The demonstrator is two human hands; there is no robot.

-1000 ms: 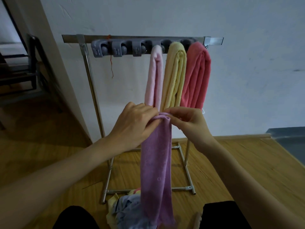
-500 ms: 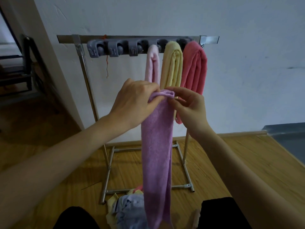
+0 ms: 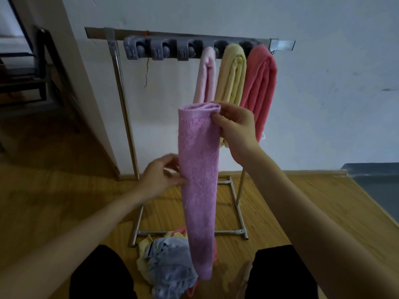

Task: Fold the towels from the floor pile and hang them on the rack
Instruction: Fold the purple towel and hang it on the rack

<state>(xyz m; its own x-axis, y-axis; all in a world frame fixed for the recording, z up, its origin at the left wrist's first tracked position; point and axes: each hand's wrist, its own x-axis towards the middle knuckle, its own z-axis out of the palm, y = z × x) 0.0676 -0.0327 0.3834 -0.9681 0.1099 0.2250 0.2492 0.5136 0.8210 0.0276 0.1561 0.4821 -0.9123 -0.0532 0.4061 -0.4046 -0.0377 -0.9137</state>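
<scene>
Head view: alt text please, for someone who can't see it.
The right hand pinches the top of a folded purple towel hanging straight down, while the left hand touches its left edge. Behind, a rack holds pink, yellow and red towels; more towels sit in a floor pile.

The purple towel (image 3: 199, 180) hides the left hand's (image 3: 160, 176) fingertips and part of the floor pile (image 3: 170, 266); that hand is motion-blurred, its grip unclear.
</scene>
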